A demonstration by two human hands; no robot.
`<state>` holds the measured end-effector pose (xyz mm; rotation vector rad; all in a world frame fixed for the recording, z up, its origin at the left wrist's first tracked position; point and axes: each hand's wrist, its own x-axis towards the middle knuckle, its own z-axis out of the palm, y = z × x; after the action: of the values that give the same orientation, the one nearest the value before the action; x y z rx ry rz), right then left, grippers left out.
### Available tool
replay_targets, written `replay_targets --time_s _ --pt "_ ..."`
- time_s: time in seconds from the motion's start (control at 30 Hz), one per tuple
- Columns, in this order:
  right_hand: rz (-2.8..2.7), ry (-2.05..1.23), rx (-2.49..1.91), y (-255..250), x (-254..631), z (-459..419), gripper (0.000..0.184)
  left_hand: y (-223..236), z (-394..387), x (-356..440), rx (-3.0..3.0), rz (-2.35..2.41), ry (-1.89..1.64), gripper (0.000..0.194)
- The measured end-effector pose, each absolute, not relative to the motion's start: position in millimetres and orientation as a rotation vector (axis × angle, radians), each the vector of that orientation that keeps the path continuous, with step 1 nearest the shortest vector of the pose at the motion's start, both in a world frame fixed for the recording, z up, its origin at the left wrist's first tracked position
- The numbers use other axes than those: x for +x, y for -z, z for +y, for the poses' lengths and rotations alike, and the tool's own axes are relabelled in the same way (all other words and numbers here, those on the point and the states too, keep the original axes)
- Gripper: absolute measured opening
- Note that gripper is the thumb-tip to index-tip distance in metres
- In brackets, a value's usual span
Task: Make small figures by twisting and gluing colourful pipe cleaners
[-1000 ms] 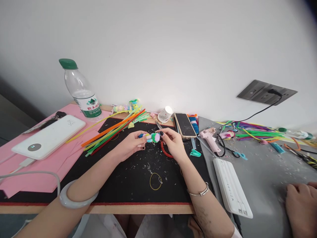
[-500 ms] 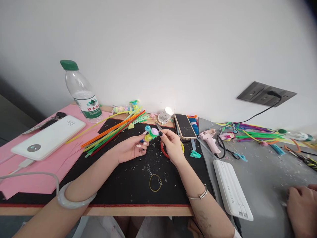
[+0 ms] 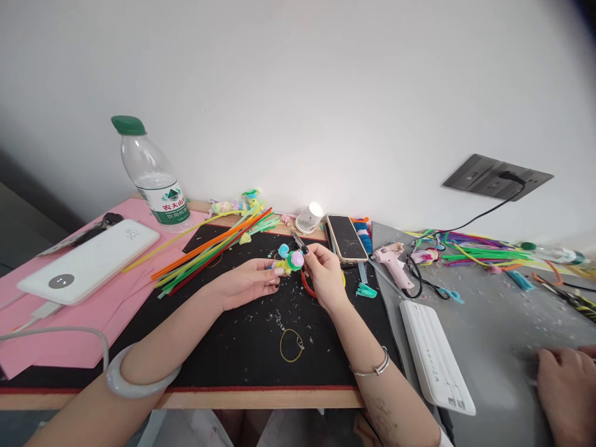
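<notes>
My left hand (image 3: 249,282) is closed on a small fuzzy craft piece made of pipe cleaners (image 3: 292,262), with yellow, green, lilac and light blue parts. Its fingertips pinch the left end of the piece. Just to the right, my right hand (image 3: 325,273) is closed on scissors (image 3: 298,239) whose blades point up and to the left. Part of a red loop (image 3: 308,285) shows below the right hand, and a bit of yellow at its right side. Both hands are above the black mat (image 3: 242,347), which is strewn with tiny fibre clippings.
Loose pipe cleaners (image 3: 209,251) lie at left, near a water bottle (image 3: 156,177) and white power bank (image 3: 93,261). Behind stand a paper cup (image 3: 310,218) and phone (image 3: 347,238). Rightward are a glue gun (image 3: 395,264), another power bank (image 3: 435,354) and another person's hand (image 3: 565,388).
The craft piece has shifted slightly right and turned in my left hand, its lilac part now facing me more. The scissors' blades sit slightly differently beside it. The view has moved slightly.
</notes>
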<state>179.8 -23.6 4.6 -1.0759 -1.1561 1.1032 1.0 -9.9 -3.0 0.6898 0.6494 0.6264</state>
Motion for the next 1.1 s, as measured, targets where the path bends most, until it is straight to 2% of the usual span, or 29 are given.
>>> replay_targets --time_s 0.1,0.53,0.9,1.1 --pt "-1.145 -1.057 -1.061 -7.0 178.2 -25.7 0.024 5.7 -8.4 3.0 0.704 0.672 -0.685 0.017" --pt "-1.036 -1.101 -0.994 -7.0 178.3 -27.2 0.022 1.8 -13.1 8.1 1.193 0.761 -0.743 0.035" --pt "-1.046 -1.156 -0.973 -2.2 177.8 -25.3 0.021 -2.9 -12.2 12.3 1.167 0.709 -0.915 0.041" --pt "-1.154 -1.079 -1.057 -0.1 178.8 -23.9 0.025 -3.3 -13.5 11.2 1.185 0.738 -0.957 0.041"
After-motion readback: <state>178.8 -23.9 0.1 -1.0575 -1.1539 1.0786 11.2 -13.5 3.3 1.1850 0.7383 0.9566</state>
